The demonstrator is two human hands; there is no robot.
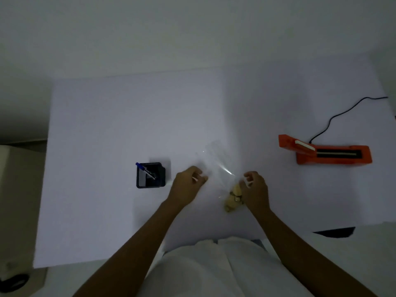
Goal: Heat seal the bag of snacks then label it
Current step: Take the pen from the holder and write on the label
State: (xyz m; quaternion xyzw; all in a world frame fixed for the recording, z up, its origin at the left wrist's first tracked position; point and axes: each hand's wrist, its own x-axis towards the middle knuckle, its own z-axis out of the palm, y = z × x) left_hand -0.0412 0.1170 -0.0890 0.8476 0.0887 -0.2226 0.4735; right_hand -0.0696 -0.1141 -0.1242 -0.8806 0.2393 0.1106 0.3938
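Two hands meet over the middle of the white desk (pixel 107 125) in the head view. Our left hand (pixel 186 185) curls its fingers (pixel 198 174) onto the left edge of the clear bag (pixel 218 163). Our right hand (pixel 256 189) pinches the bag's right side with curled fingers (pixel 249 177), beside the pale snacks (pixel 233 199) bunched at its near end. The rest of the bag stretches away from us across the desk. Well to the right sits the orange heat sealer (pixel 334 155), its dark sealing strip showing and a black cord (pixel 340 114) trailing off behind it. Near our left hand, a black pen holder (pixel 151 179) carries a blue-capped pen (pixel 146 171)
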